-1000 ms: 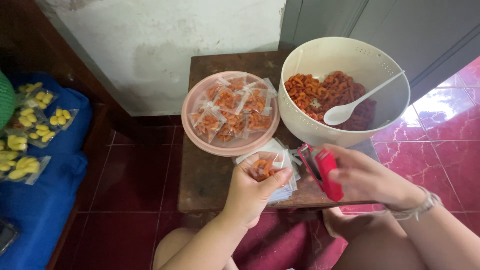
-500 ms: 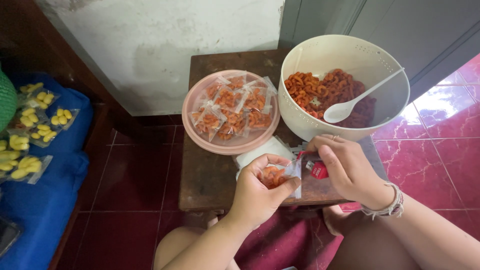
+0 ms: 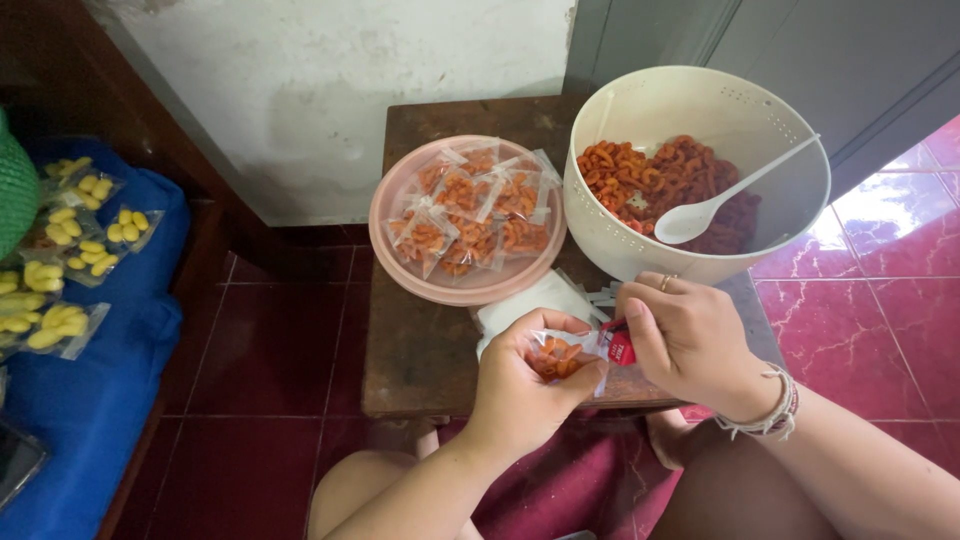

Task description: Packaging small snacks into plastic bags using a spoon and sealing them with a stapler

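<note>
1. While the left hand [image 3: 520,385] pinches a small clear packet [image 3: 565,357] of orange snacks just above the near edge of the worktop [image 3: 415,350], the right hand [image 3: 690,340] presses a red stapler [image 3: 619,345] against the packet's right side.
2. Both hands are closed: the left is clamped on the packet, fingers curled round its lower half, and the right is clamped on the stapler, thumb on top. The two hands sit close together, almost touching at the packet.
3. The step in hand looks like sealing: the stapler's mouth meets the packet's open end, though whether the staple has gone in cannot be told.
4. The next move seems to call for a firm squeeze with the top held flat, so no snack gets caught in the fold.
5. Just behind the hands lies a stack of empty bags [image 3: 530,300], flat on the worktop.
6. Beyond that, a pink plate [image 3: 400,205] carries a heap of filled packets.
7. Right of the plate and touching it, a cream bowl [image 3: 690,95] holds loose orange snacks and a white spoon [image 3: 720,205] leaning on the rim.
8. Far left, packets of yellow snacks [image 3: 60,260] lie on a blue cloth [image 3: 90,400].
</note>
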